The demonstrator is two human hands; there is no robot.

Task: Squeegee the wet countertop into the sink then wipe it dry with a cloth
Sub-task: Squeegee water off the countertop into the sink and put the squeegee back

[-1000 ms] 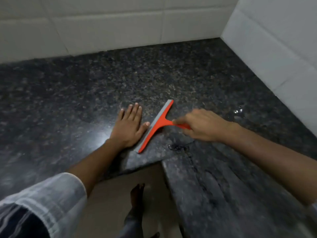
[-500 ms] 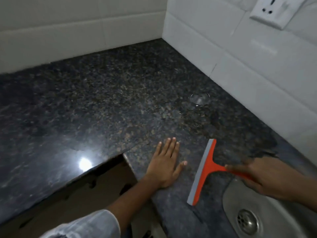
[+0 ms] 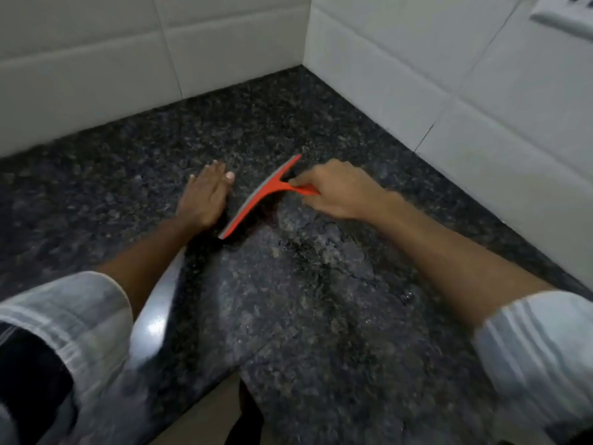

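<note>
An orange squeegee (image 3: 261,196) with a grey blade rests its blade on the dark speckled granite countertop (image 3: 321,332), angled from lower left to upper right. My right hand (image 3: 340,191) grips its handle from the right. My left hand (image 3: 205,197) lies flat on the counter just left of the blade, fingers together and holding nothing. Wet streaks and a thin film of water (image 3: 324,252) sit on the stone just in front of the squeegee. The sink and any cloth are out of view.
White tiled walls (image 3: 417,75) meet in a corner behind the counter. A white wall socket (image 3: 568,11) sits at the top right. The counter's inner front edge (image 3: 224,377) drops to the floor at the bottom centre.
The view swung left and away from the sink, which has left the frame. The squeegee and both hands moved back toward the wall corner.
</note>
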